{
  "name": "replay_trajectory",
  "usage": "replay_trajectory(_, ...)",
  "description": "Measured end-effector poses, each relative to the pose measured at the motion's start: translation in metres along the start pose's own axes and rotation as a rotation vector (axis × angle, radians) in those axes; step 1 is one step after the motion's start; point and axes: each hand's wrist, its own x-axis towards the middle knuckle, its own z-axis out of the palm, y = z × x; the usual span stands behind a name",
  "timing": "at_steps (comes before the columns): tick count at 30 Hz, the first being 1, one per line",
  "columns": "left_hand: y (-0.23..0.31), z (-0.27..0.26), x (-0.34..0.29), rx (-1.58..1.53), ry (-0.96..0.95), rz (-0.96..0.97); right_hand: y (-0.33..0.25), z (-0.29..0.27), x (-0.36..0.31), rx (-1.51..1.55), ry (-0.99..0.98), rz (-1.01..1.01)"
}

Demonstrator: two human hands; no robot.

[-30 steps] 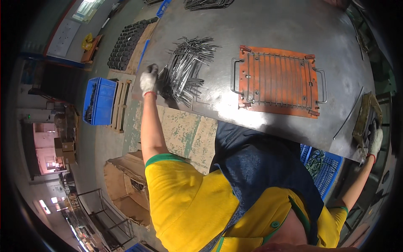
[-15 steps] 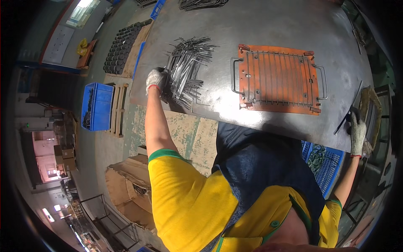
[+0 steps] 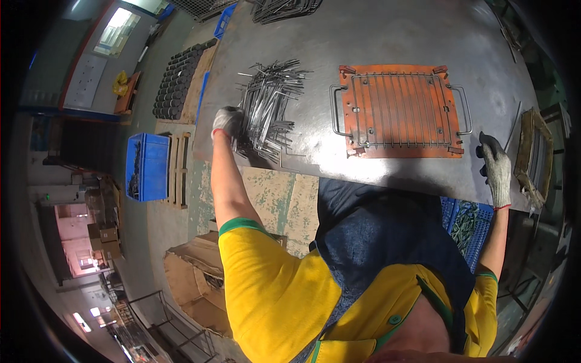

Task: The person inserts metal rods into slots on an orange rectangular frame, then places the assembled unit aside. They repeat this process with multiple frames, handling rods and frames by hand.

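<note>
My left hand (image 3: 227, 121), in a light glove with dark fingertips, is curled against the left side of a heap of bent metal wire handles (image 3: 269, 109); its fingers are closed at the wires and partly hidden. My right hand (image 3: 496, 166), gloved alike, is over the table's right front part with fingers apart and nothing visible in it. Between the hands lies an orange plate fixture (image 3: 351, 142) with corner blocks. On it rests a wire grill rack (image 3: 402, 109), with a U-shaped handle (image 3: 334, 112) at the left and another handle (image 3: 466, 112) at the right.
The metal table (image 3: 375, 36) bears another wire pile (image 3: 287, 9) at its far edge. Right of my right hand are a thin rod (image 3: 514, 124) and a wooden-framed box (image 3: 525, 160). A blue crate (image 3: 484, 227) stands below the front edge. At left are a blue bin (image 3: 151, 175) and a cardboard box (image 3: 181, 272).
My right hand has moved left from beside the wooden-framed box, coming over the tabletop with its fingers apart. My left hand stays at the wire heap. The view has shifted slightly.
</note>
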Motion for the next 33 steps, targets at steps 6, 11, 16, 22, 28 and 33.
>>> replay_trajectory(6,0.008,-0.005,-0.003,-0.073,-0.002,-0.078,0.012,0.006,-0.001,0.033,-0.027,-0.019)
replay_trajectory(11,0.001,-0.023,-0.006,-0.164,0.301,0.027,-0.007,0.013,-0.003,0.03,-0.053,-0.037)
replay_trajectory(16,0.025,-0.049,-0.005,-0.637,0.476,0.004,-0.013,0.02,-0.009,0.054,-0.065,-0.04)
replay_trajectory(22,0.167,-0.076,-0.091,-1.106,0.294,0.362,-0.086,0.036,-0.03,0.242,-0.283,0.064)
replay_trajectory(28,0.309,0.066,-0.197,-1.033,-0.431,0.436,-0.118,0.077,-0.054,0.756,-0.418,0.093)
replay_trajectory(33,0.37,0.132,-0.258,-1.523,-0.986,0.181,-0.073,0.067,-0.062,0.989,-0.09,0.354)
